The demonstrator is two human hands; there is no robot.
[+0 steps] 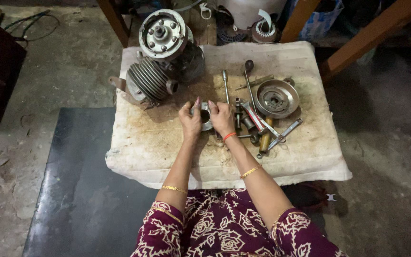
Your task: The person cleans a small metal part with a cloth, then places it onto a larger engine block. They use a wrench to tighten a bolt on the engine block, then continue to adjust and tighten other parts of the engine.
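Stained cloth (167, 157), both hands' fingers (189, 110) pinching a small metal ring (205, 115) beside the engine (160, 62).

1. A blue plastic bag (320, 21), soft and crumpled, stands on the floor just beyond the far right corner of the stained white cloth (167, 157), between two slanting wooden legs
2. No labels, signs or screens can be made out around the cloth

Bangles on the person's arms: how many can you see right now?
3. One gold bangle on the left forearm, one gold bangle on the right forearm, and an orange band at the right wrist. Sleeves may hide more.
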